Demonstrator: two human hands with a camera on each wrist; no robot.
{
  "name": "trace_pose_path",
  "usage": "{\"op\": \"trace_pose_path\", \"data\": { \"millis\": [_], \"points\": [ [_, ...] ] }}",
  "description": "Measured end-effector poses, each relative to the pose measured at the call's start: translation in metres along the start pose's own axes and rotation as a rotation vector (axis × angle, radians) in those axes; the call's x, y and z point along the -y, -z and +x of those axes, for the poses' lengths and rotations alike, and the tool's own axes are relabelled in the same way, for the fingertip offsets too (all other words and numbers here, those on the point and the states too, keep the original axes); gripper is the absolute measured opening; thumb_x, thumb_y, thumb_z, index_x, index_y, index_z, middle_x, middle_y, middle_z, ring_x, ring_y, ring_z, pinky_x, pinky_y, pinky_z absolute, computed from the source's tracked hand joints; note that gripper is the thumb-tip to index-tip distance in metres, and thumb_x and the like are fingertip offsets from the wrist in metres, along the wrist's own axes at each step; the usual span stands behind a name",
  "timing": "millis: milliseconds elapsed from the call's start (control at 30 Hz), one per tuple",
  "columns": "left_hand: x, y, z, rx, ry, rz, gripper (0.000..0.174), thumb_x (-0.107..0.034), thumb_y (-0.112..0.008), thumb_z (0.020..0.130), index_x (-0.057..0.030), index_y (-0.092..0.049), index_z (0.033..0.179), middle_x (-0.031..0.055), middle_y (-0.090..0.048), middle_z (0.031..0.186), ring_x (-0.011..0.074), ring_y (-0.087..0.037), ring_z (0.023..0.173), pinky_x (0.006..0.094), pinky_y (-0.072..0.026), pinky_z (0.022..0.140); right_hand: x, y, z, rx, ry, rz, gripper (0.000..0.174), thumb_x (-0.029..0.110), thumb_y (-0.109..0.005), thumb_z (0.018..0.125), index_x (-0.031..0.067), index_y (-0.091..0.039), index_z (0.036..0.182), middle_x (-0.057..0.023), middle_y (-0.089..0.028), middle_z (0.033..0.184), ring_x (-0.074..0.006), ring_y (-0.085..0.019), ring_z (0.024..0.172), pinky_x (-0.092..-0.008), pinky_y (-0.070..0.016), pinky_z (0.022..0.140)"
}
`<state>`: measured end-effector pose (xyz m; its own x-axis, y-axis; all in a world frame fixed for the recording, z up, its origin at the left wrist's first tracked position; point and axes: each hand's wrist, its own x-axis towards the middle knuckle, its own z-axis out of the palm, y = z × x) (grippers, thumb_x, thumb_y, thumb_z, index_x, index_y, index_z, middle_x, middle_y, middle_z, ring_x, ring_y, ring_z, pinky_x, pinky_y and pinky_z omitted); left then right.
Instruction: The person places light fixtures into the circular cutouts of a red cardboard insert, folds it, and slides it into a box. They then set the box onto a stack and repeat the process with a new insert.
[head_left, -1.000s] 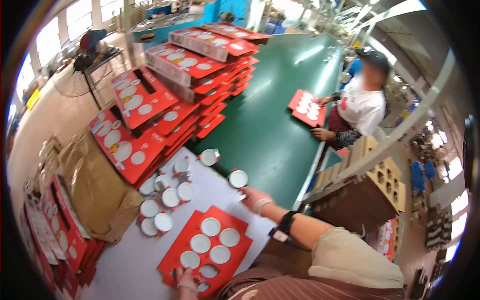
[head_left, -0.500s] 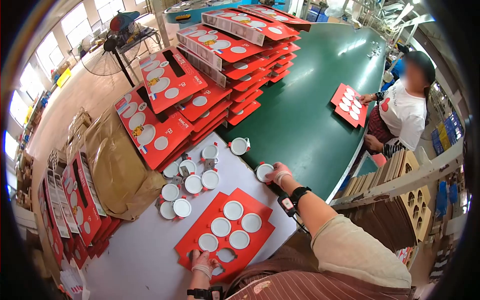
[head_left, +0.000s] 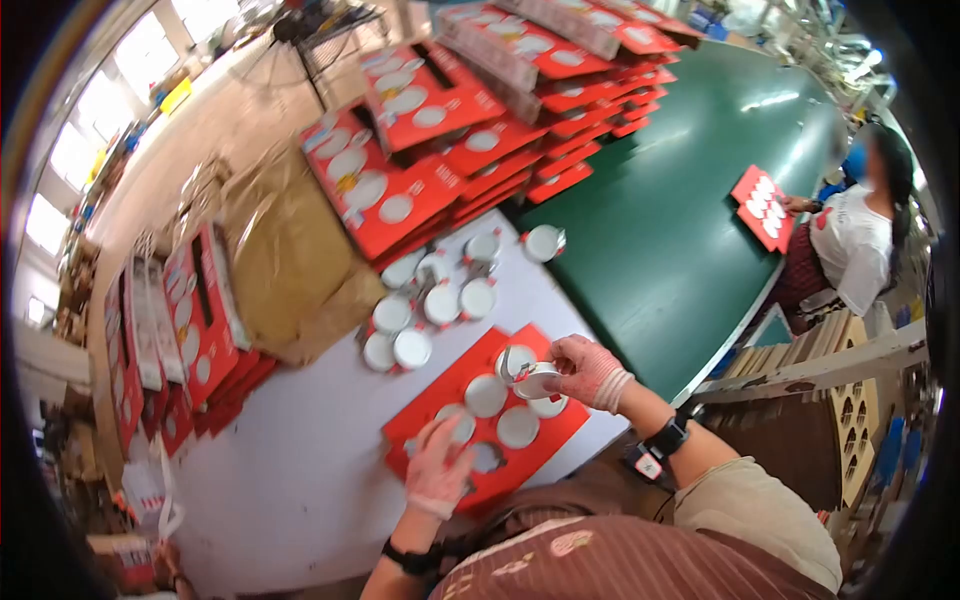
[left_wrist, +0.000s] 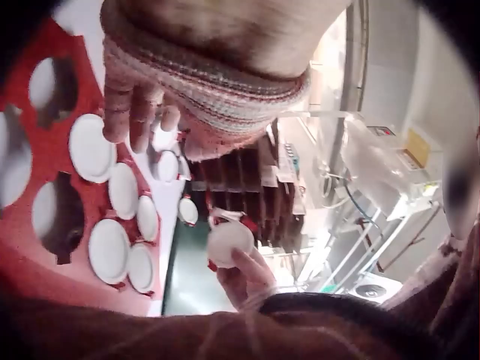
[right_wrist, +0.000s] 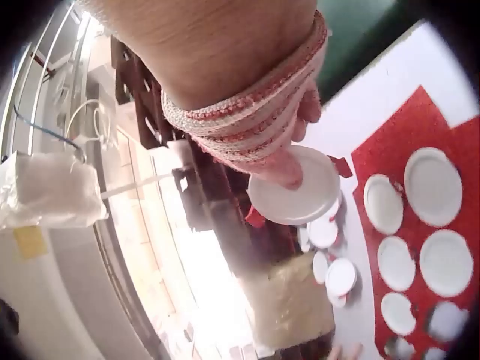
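Head view: right hand (head_left: 588, 370) pinches round lamp (head_left: 537, 383) above red card (head_left: 425, 412); left hand (head_left: 440, 468) relaxed, touching card.

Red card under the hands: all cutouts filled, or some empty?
Partly filled: red card shows white discs seated, yet one cutout near the left hand is empty.

Bright windows (head_left: 45, 225) along the left wall, long green table (head_left: 680, 230), perhaps concrete floor (head_left: 250, 100).

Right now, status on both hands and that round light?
Right hand grips round light over red card. Left hand rests on card, fingers relaxed. Empty hole beside it, unblocked.
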<state>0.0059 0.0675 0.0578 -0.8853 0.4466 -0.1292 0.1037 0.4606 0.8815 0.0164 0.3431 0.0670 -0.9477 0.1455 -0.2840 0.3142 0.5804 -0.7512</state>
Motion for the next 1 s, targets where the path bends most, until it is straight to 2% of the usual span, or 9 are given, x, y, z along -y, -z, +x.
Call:
{"op": "trace_pose_path", "data": {
  "millis": [67, 200, 333, 367, 433, 533, 800, 933, 1000],
  "points": [
    [-0.013, 0.004, 0.004, 0.055, -0.335, 0.141, 0.054, -0.011, -0.066, 0.071, -0.0105, -0.048, 0.122, 0.0123, -0.047, 0.118, 0.0225, -0.055, 0.097, 0.0295, -0.0433, 0.087, 0.023, -0.019, -0.014, 0.188, 0.072, 0.013, 0.030, 0.014, -0.072, 0.065, 0.0040, -0.056, 0.089, -0.0086, -0.054, 0.080, -0.0186, -0.055, 0.072, -0.0296, -0.0471, 0.067],
    [-0.008, 0.006, -0.018, 0.354, 0.111, -0.156, 0.055, -0.012, -0.066, 0.070, -0.0096, -0.047, 0.122, 0.0117, -0.053, 0.113, 0.0211, -0.055, 0.098, 0.0294, -0.0431, 0.086, 0.050, -0.056, -0.046, 0.391, 0.141, 0.019, 0.030, 0.018, -0.071, 0.067, 0.0048, -0.055, 0.090, -0.0100, -0.055, 0.082, -0.0213, -0.057, 0.075, -0.0311, -0.0472, 0.068],
    [0.007, 0.021, -0.042, 0.519, 0.228, -0.085, 0.059, -0.010, -0.066, 0.071, -0.0097, -0.043, 0.125, 0.0118, -0.053, 0.114, 0.0203, -0.054, 0.103, 0.0298, -0.0423, 0.088, 0.052, -0.075, -0.070, 0.499, 0.072, 0.220, 0.031, 0.021, -0.065, 0.075, 0.0065, -0.055, 0.101, -0.0110, -0.054, 0.089, -0.0219, -0.056, 0.081, -0.0311, -0.0459, 0.075],
    [0.016, 0.019, -0.048, 0.519, 0.227, -0.095, 0.059, -0.010, -0.066, 0.071, -0.0097, -0.043, 0.125, 0.0118, -0.053, 0.114, 0.0203, -0.054, 0.103, 0.0298, -0.0423, 0.088, 0.048, -0.079, -0.072, 0.523, 0.025, 0.447, 0.030, 0.020, -0.063, 0.078, 0.0065, -0.055, 0.104, -0.0106, -0.055, 0.091, -0.0210, -0.056, 0.082, -0.0303, -0.0456, 0.076],
    [0.040, 0.012, -0.061, 0.495, 0.181, -0.298, 0.072, -0.008, -0.069, 0.069, -0.0099, -0.033, 0.131, 0.0127, -0.049, 0.119, 0.0215, -0.051, 0.109, 0.0314, -0.0405, 0.091, 0.048, -0.091, -0.077, 0.466, 0.245, 0.304, 0.025, 0.017, -0.061, 0.081, 0.0056, -0.057, 0.103, -0.0081, -0.057, 0.091, -0.0163, -0.056, 0.082, -0.0285, -0.0456, 0.076],
    [0.046, 0.016, -0.071, 0.549, 0.188, -0.348, 0.086, -0.009, -0.070, 0.067, -0.0116, -0.020, 0.137, 0.0181, -0.049, 0.119, 0.0261, -0.049, 0.112, 0.0330, -0.0382, 0.093, 0.061, -0.105, -0.083, 0.665, 0.016, 0.532, 0.013, 0.014, -0.063, 0.080, 0.0024, -0.061, 0.087, -0.0017, -0.058, 0.075, -0.0072, -0.052, 0.072, -0.0239, -0.0455, 0.069],
    [0.045, 0.023, -0.078, 0.661, 0.200, -0.416, 0.091, -0.009, -0.069, 0.068, -0.0164, -0.013, 0.139, 0.0200, -0.055, 0.113, 0.0245, -0.053, 0.107, 0.0314, -0.0410, 0.088, 0.057, -0.119, -0.089, 0.684, 0.093, 0.310, 0.013, 0.015, -0.057, 0.083, 0.0015, -0.056, 0.081, -0.0038, -0.055, 0.073, -0.0086, -0.050, 0.070, -0.0262, -0.0441, 0.063],
    [0.033, 0.027, -0.079, 0.674, 0.190, -0.603, 0.081, 0.002, -0.067, 0.068, -0.0132, -0.025, 0.136, 0.0136, -0.057, 0.107, 0.0192, -0.054, 0.101, 0.0315, -0.0428, 0.086, 0.062, -0.121, -0.097, 0.650, 0.072, 0.517, 0.014, 0.015, -0.055, 0.085, 0.0010, -0.056, 0.084, -0.0027, -0.057, 0.077, -0.0096, -0.051, 0.074, -0.0271, -0.0447, 0.067],
    [0.032, 0.030, -0.081, 0.642, -0.003, -0.408, 0.059, 0.001, -0.064, 0.070, -0.0102, -0.045, 0.124, 0.0115, -0.059, 0.104, 0.0164, -0.055, 0.097, 0.0298, -0.0442, 0.084, 0.057, -0.129, -0.099, 0.584, 0.046, 0.645, 0.015, 0.016, -0.054, 0.085, 0.0016, -0.058, 0.086, -0.0022, -0.059, 0.079, -0.0098, -0.052, 0.075, -0.0268, -0.0451, 0.068]
  ]
}}
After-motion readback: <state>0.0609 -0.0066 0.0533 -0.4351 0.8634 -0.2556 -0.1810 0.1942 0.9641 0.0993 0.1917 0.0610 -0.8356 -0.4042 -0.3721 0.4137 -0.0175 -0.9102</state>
